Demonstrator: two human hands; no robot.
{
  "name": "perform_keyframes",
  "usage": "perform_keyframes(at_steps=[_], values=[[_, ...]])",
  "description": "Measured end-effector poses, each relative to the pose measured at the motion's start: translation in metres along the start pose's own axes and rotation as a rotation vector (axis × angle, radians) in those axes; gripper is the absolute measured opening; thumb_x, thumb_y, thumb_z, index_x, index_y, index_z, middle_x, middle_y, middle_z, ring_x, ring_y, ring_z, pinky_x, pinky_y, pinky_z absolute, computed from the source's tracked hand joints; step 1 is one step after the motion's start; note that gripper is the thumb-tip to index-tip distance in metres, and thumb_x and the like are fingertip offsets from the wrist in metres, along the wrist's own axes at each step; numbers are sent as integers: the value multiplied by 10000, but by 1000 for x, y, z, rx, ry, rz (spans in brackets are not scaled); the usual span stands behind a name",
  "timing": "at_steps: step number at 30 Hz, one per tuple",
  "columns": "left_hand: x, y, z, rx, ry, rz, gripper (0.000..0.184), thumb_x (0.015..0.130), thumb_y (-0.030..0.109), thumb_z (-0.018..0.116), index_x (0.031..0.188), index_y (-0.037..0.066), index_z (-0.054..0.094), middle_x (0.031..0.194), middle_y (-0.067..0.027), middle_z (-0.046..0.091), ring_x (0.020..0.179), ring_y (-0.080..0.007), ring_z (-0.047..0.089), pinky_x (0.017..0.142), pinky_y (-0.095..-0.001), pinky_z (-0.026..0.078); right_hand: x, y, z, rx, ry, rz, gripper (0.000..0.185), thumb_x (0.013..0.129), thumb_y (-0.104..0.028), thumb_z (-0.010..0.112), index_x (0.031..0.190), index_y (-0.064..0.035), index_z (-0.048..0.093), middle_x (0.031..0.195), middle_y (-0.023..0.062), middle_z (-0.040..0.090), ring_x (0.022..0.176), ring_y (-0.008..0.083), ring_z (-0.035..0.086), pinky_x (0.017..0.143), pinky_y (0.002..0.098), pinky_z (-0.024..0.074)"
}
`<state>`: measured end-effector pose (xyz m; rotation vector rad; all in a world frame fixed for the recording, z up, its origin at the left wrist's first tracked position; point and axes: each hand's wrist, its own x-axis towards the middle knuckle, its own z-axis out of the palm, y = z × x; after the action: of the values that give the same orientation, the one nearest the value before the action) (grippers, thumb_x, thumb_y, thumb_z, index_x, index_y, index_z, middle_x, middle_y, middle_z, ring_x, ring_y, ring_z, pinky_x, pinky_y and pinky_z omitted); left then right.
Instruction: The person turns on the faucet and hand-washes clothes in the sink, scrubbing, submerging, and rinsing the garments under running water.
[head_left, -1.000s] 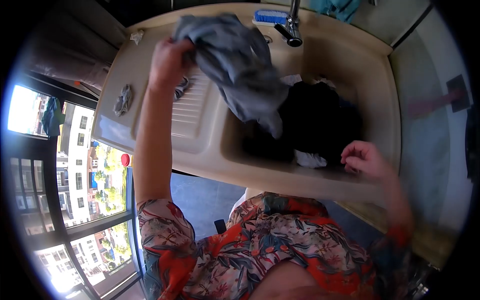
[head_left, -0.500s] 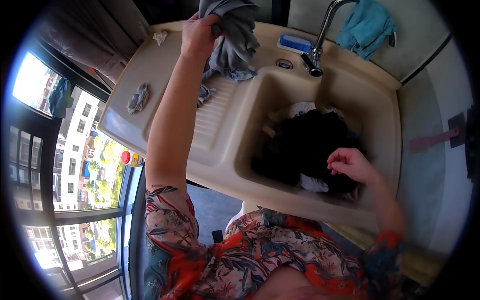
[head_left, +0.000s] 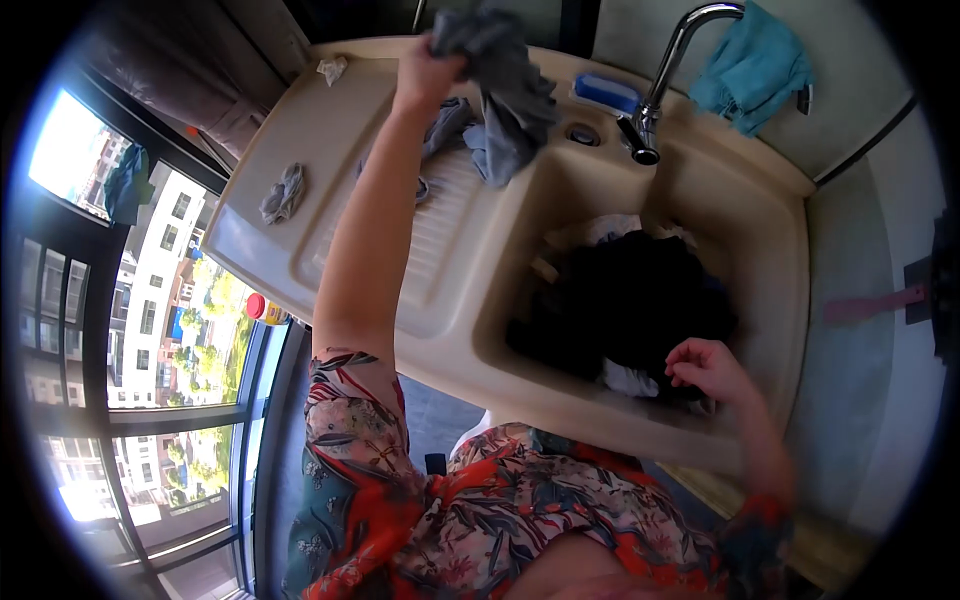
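Now the grey garment (head_left: 512, 112) is beside the basin (head_left: 765, 250), above the ridged board (head_left: 435, 250), while one second before it hung partly over this basin; the dark clothes (head_left: 640, 300) still lie inside the basin; behind the basin stand the tap (head_left: 668, 72) and the blue brush (head_left: 607, 92), and a teal cloth (head_left: 755, 65) hangs near them; a small crumpled cloth (head_left: 283, 193) rests farther from the basin, toward the window (head_left: 180, 300); the left hand (head_left: 432, 75) has its fingers closed upon the garment; the right hand (head_left: 708, 368), at the basin's near side, keeps its fingers loosely curled, with nothing visible in them.
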<state>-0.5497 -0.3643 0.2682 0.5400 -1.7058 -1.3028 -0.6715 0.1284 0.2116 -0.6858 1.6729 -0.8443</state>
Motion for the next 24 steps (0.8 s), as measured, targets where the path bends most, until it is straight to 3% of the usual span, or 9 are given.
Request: perform_keyframes(at_steps=[2,4,7,10,11,14,18,20,24], values=[[-22,-27,-26,772,-137,25,606,647,255,700,1208,138,503,1013,-150,606,893,-351,594,776,-446,491,1,0,1,0,3,9,103,829,-12,551,927,8,577,823,67,639,686,92,607,634,220,494],[-52,-44,-42,1325,-57,-121,788,585,377,722,1294,222,415,1192,-151,526,1083,-373,497,906,-458,411,1,-4,2,-11,1,24,105,828,-9,552,928,10,577,821,68,640,686,93,609,638,222,497],[-77,-62,-75,1400,17,-340,812,606,359,711,1323,216,358,1284,-141,450,1172,-356,425,924,-439,398,8,-3,4,-12,-25,21,106,828,-3,550,930,10,578,821,67,640,691,93,610,641,223,497],[-80,-70,-90,1333,-96,-425,757,637,359,678,1314,219,370,1263,-139,469,1166,-367,431,902,-442,418,16,-4,10,14,-61,29,102,832,-6,550,928,10,579,813,62,638,683,95,606,635,225,494],[-84,-75,-89,1352,-55,-324,640,669,347,645,1260,196,451,1192,-154,531,1121,-334,486,882,-420,438,18,-5,14,15,-76,34,101,832,-8,551,928,10,579,811,62,637,681,96,605,634,227,494],[-81,-69,-102,1088,74,-466,489,691,304,614,1154,159,550,1083,-162,598,1020,-315,558,858,-396,450,21,-8,19,-1,-83,18,101,833,-8,546,927,11,578,798,59,633,672,97,597,630,227,491],[-33,-102,-161,624,443,-252,464,688,282,640,1088,55,583,996,-159,633,899,-297,610,824,-367,450,27,-26,10,-71,-28,-41,102,832,-8,543,926,7,578,801,53,626,672,93,593,622,223,485],[-13,-93,-174,328,447,-115,589,688,325,663,1174,26,517,1077,-190,592,988,-282,575,853,-356,428,42,-41,-1,-78,31,-114,105,840,-15,535,939,-12,569,800,41,617,665,87,583,576,209,459],[-29,-61,-143,721,383,-46,728,707,389,664,1284,42,387,1243,-221,455,1141,-355,444,954,-392,354,106,-84,-20,-257,375,-541,140,836,-53,562,970,-14,552,752,7,560,640,75,503,593,231,437]])
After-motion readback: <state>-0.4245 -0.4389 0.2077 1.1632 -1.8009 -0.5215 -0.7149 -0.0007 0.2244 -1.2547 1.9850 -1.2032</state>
